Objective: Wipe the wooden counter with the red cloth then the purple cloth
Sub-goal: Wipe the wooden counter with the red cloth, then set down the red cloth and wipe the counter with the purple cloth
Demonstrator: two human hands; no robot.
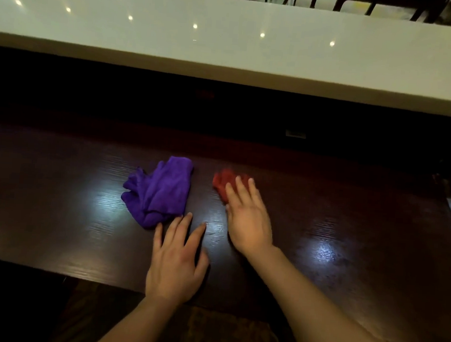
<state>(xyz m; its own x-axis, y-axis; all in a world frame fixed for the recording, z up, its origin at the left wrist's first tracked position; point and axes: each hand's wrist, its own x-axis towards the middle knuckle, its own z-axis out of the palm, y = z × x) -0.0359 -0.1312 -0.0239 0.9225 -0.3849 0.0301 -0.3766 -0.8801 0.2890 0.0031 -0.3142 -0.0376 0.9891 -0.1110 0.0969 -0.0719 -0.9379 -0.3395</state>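
Two cloths lay on one dark wooden counter [348,233]: one purple cloth [157,191] and one red cloth [222,182] (partly covered). Two bare hands showed, the left hand [175,260] and the right hand [247,217].

Two cloths lie mid-table [58,185]: the purple cloth [159,190] left, the red cloth [225,182] right, apart. Behind the table's far edge a raised ledge [227,50] runs across.

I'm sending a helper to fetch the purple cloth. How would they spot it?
Find the dark wooden counter below the long white ledge. Near its middle, just beyond the left hand, lies the purple cloth, crumpled and uncovered. The red cloth beside it is smaller, under the right hand.
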